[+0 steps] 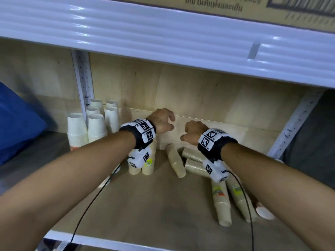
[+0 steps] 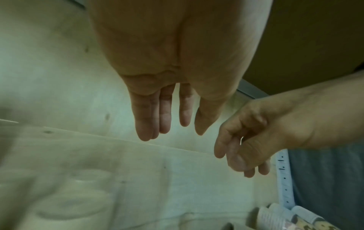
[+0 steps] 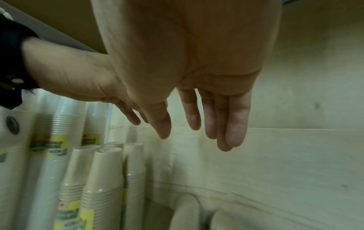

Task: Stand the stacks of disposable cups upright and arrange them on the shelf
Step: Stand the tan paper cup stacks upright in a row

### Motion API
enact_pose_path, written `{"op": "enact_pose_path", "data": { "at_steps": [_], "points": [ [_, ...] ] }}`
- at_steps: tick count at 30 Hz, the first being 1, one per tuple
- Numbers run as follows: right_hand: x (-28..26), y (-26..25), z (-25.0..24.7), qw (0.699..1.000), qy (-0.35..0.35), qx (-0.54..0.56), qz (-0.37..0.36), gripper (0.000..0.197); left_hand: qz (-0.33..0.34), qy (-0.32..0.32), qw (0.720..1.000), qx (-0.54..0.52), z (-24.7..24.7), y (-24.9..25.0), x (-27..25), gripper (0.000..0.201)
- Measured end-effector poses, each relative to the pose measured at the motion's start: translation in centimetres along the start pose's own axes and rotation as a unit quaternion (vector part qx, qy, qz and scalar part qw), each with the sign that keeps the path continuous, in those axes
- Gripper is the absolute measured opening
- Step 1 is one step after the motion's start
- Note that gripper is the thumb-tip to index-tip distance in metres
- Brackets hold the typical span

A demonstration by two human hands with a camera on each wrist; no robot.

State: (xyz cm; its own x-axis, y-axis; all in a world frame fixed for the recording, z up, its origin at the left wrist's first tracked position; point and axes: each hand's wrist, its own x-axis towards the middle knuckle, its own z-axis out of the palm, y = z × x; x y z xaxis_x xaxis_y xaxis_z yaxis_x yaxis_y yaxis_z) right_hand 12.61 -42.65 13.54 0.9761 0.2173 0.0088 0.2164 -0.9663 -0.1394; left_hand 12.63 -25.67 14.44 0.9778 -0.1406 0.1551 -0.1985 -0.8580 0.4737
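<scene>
Several white cup stacks (image 1: 94, 122) stand upright at the back left of the wooden shelf (image 1: 145, 205). Two more labelled stacks (image 1: 145, 165) stand under my left wrist. Several stacks lie on their sides: a tan one (image 1: 175, 160) in the middle, ribbed ones (image 1: 194, 161) beneath my right wrist, and two labelled ones (image 1: 222, 203) nearer the front right. My left hand (image 1: 169, 122) and right hand (image 1: 184, 134) hover close together above the lying stacks, fingers relaxed and holding nothing. The wrist views show the left hand (image 2: 167, 132) and right hand (image 3: 197, 137) empty, with upright stacks (image 3: 104, 179) to the left.
A white upper shelf (image 1: 163, 38) with a cardboard box (image 1: 235, 11) overhangs the hands. Perforated posts (image 1: 83, 78) (image 1: 297, 124) frame the bay. A blue object (image 1: 18, 124) sits far left and a grey surface (image 1: 311, 142) at right. Black cables trail from both wrists.
</scene>
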Motion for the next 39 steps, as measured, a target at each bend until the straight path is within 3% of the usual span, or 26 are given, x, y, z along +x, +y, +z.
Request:
{"op": "enact_pose_path", "data": {
  "at_steps": [10,14,17,22,26,30,35,39],
  "points": [
    [-6.6,8.3,2.6,0.994,-0.042,-0.006,0.099,0.04,0.09,-0.135,0.984,0.076,8.6,2.2,0.0,0.043],
    [-9.5,9.6,4.8,0.994,-0.044,0.025,0.095,0.053,0.082,-0.179,0.977,0.079,10.8,1.3,-0.4,0.049],
    [-11.8,9.6,5.9,0.991,-0.051,0.034,0.119,0.051,0.085,-0.175,0.974,0.115,12.5,0.3,-0.9,0.047],
    [-12.7,10.0,8.3,0.977,-0.107,0.008,0.185,0.071,0.124,-0.188,0.962,0.157,14.4,-0.5,-1.4,0.022],
    [-13.1,10.1,10.0,0.977,-0.079,0.018,0.198,0.068,0.12,-0.173,0.963,0.167,15.3,-0.8,-1.4,0.036],
    [-13.5,10.4,11.3,0.975,-0.06,0.052,0.207,0.083,0.13,-0.152,0.961,0.19,15.8,-0.7,-1.9,0.035],
    [-14.1,10.2,12.7,0.965,-0.072,0.082,0.239,0.104,0.15,-0.194,0.948,0.204,15.9,-0.8,-2.0,0.045],
    [-14.6,10.3,13.0,0.966,-0.064,0.081,0.236,0.095,0.192,-0.194,0.929,0.25,15.9,-0.7,-1.7,0.043]
  ]
}}
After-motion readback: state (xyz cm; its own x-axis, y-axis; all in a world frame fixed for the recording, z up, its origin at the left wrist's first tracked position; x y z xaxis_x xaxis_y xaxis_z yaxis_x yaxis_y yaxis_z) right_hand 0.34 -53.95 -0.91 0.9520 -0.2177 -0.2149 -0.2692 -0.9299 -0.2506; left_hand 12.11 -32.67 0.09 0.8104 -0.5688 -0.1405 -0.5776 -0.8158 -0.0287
